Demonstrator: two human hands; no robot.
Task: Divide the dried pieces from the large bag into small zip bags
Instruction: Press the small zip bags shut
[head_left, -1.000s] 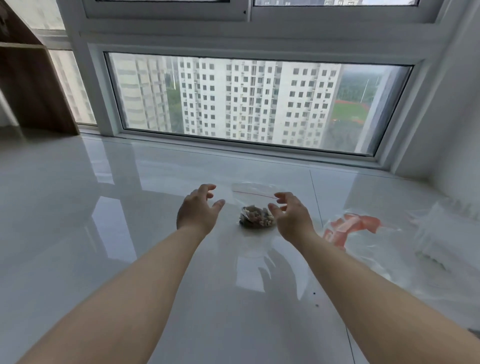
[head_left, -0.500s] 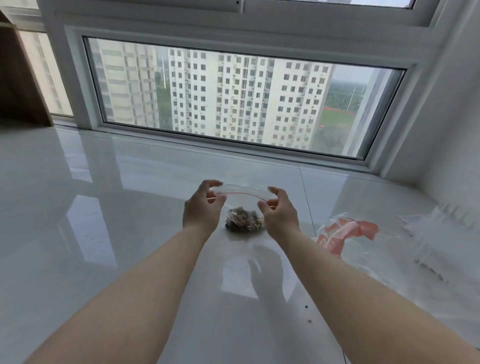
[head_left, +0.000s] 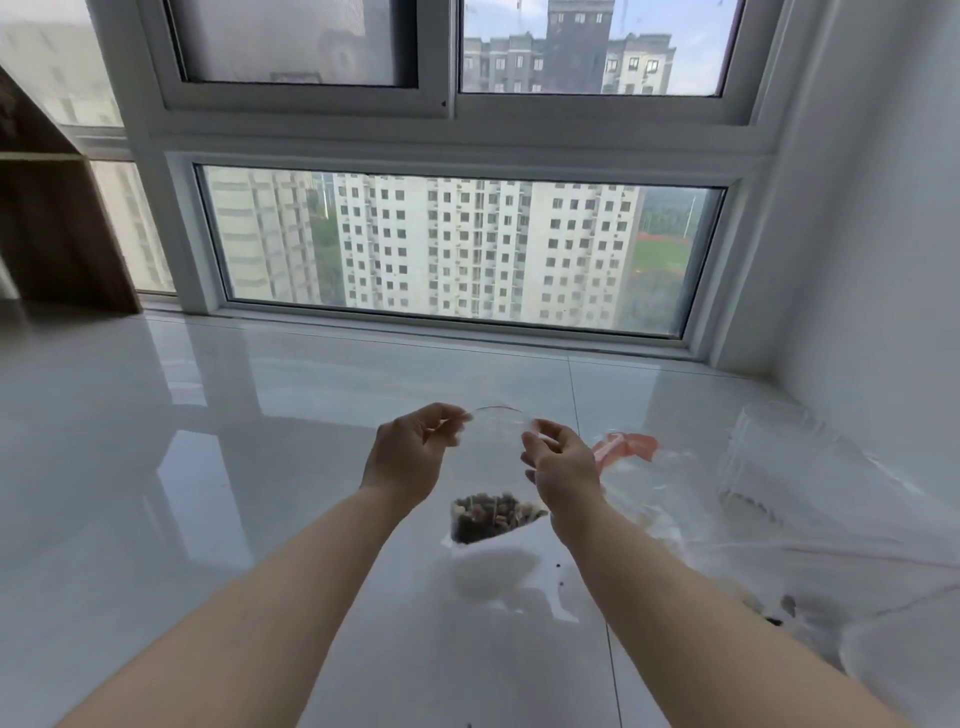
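Both hands pinched the top edge of one small zip bag (head_left: 493, 467): left hand (head_left: 408, 457) and right hand (head_left: 558, 465) at opposite corners. Dried pieces (head_left: 491, 517) sat in its bottom, above the floor (head_left: 208, 467). Large bag (head_left: 675, 499) lay toward the floor's right edge.

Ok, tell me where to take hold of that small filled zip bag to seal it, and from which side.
Pinch the small zip bag at its top strip, one hand at each end, coming from the sides, as the left hand and right hand do. The dried pieces sag at the bottom, so the bag hangs upright with the top flat and free, which probably lets the fingers press along it.
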